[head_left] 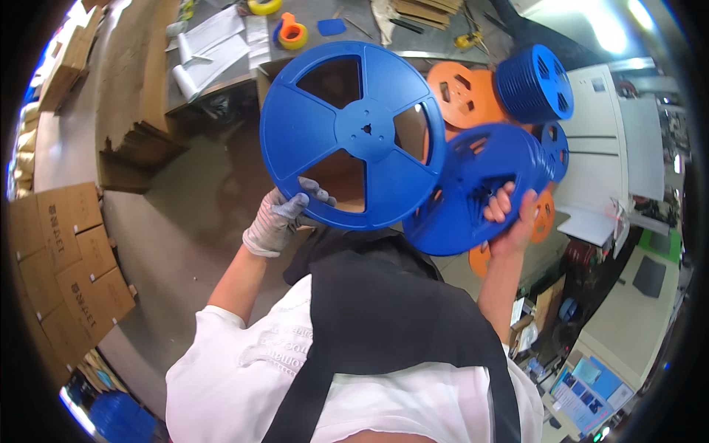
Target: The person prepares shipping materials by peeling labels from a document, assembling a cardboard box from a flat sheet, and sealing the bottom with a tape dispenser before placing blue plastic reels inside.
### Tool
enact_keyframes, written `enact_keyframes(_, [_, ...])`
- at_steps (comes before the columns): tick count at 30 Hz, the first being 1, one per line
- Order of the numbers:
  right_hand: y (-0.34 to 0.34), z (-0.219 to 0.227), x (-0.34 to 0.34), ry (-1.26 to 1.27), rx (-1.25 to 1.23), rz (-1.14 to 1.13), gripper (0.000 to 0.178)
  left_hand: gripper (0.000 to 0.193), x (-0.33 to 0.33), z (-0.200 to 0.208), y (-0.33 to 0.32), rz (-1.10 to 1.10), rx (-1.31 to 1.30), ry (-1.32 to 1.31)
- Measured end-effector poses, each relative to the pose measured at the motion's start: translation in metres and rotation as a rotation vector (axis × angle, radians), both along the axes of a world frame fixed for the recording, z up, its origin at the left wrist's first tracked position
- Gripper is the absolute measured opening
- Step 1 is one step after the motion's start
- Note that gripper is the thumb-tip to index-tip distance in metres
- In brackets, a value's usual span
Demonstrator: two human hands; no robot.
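My gloved left hand grips the lower left rim of a large blue plastic reel, which faces me with its round hub and cut-out windows showing. Bare of any glove, my right hand has its fingers hooked through a window of a second blue reel, tilted and slightly blurred. That one looks like part of a stack, with several rims showing at its right side. The two blue reels overlap or nearly touch in the middle. An open cardboard box shows through the first reel's windows.
Orange reels and a stack of blue reels stand at the far right. A grey workbench holds papers, tape rolls and a yellow tool. Cardboard cartons are piled at the left.
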State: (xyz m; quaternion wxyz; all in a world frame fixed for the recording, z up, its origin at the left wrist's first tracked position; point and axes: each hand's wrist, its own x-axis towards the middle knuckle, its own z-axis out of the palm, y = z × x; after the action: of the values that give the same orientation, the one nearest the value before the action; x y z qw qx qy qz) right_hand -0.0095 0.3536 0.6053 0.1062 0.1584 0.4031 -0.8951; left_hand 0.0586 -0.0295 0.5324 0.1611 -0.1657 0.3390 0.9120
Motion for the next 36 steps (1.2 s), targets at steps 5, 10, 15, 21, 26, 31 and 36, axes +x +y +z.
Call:
enact_keyframes(5, [0.025, -0.007, 0.021, 0.04, -0.074, -0.095, 0.049, 0.023, 0.014, -0.005, -0.012, 0.077, 0.134, 0.001])
enact_keyframes(10, [0.024, -0.012, 0.026, 0.047, -0.164, -0.139, 0.049, 0.025, 0.016, 0.0, -0.012, 0.083, 0.141, -0.04])
enact_keyframes(15, [0.025, -0.012, 0.032, 0.104, -0.188, -0.106, 0.049, 0.028, 0.016, 0.002, -0.012, 0.067, 0.096, -0.061])
enact_keyframes(21, [0.033, -0.013, 0.047, 0.253, -0.248, -0.095, 0.047, 0.026, -0.008, 0.023, -0.002, 0.301, 0.465, 0.227])
enact_keyframes(26, [0.037, 0.001, 0.062, 0.468, -0.383, -0.045, 0.038, 0.019, -0.025, 0.031, 0.007, 0.231, 0.14, 0.051])
enact_keyframes(31, [0.034, 0.002, 0.064, 0.56, -0.535, -0.011, 0.04, 0.016, -0.012, 0.002, 0.033, 0.199, -0.418, 0.06])
enact_keyframes(36, [0.019, 0.011, 0.062, 0.511, -0.644, -0.066, 0.04, 0.043, 0.002, -0.036, 0.046, 0.165, -0.815, 0.34])
